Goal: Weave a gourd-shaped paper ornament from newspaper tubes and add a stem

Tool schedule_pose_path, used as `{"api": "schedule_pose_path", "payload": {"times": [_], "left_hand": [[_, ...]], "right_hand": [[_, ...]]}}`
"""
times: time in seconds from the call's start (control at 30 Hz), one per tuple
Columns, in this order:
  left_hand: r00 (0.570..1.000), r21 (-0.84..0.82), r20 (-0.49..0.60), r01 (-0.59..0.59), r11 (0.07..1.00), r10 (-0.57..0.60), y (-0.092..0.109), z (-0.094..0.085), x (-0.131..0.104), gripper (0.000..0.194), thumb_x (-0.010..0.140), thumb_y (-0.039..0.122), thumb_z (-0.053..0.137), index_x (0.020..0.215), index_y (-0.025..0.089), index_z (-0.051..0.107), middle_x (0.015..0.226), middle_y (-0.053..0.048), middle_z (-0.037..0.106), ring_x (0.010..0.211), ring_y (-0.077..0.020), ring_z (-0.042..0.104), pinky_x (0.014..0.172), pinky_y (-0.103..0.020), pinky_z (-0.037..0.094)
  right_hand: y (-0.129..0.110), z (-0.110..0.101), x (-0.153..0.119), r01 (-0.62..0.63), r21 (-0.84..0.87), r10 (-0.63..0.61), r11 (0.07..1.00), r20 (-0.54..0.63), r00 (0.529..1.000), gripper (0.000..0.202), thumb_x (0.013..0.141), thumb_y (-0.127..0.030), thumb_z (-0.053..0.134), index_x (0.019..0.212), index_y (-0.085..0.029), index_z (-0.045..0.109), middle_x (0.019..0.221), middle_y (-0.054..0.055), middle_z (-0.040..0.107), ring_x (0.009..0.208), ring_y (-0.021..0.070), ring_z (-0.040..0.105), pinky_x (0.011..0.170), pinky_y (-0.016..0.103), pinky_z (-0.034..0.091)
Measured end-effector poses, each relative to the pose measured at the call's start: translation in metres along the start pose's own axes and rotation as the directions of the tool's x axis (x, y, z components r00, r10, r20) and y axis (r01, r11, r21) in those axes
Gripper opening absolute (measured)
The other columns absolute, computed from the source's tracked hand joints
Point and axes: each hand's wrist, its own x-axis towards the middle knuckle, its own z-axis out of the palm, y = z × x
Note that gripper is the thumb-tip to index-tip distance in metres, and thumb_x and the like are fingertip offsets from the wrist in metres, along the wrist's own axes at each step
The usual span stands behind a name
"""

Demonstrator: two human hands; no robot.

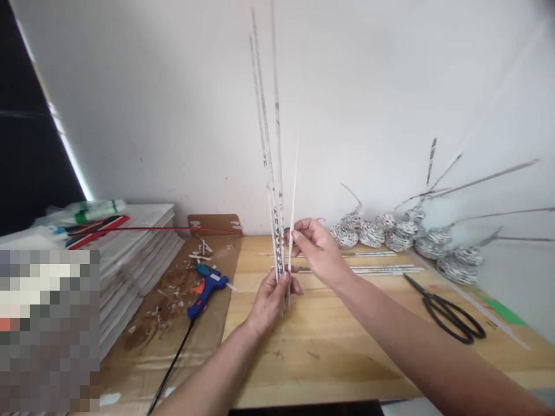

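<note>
Several long, thin rolled paper sticks (278, 173) stand upright in front of the white wall, gathered near their lower ends. My left hand (271, 297) is closed around them, with its thumb pressed on the bundle and the short lower ends poking out below. Just above and to the right, my right hand (313, 245) pinches a thin white paper strip (293, 190) between thumb and fingers. The strip points upward, and its lower part runs down beside the bundle to my left hand.
A blue glue gun (210, 289) lies on stained cardboard (199, 346) among paper scraps, left. Stacked paper (151, 254) stands behind it. On the wooden table (329, 358) lie more paper sticks (381, 269) and black scissors (446, 309). Coiled paper pieces (403, 234) line the back right, their sticks jutting out.
</note>
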Motion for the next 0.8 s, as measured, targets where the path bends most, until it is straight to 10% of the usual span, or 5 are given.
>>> {"api": "schedule_pose_path", "payload": {"times": [0.8], "left_hand": [[0.997,0.029,0.072,0.036,0.999,-0.038,-0.026,-0.001,0.005,0.055,0.082,0.071,0.062,0.101,0.019,0.061,0.061,0.005,0.048,0.047,-0.0093,0.042,0.05,-0.024,0.041]], "right_hand": [[0.001,-0.005,-0.011,-0.056,-0.219,0.073,0.974,0.069,0.995,0.031,0.085,-0.051,0.065,0.079,-0.021,0.058,0.065,-0.004,0.054,0.053,0.0124,0.053,0.049,0.025,0.046]]}}
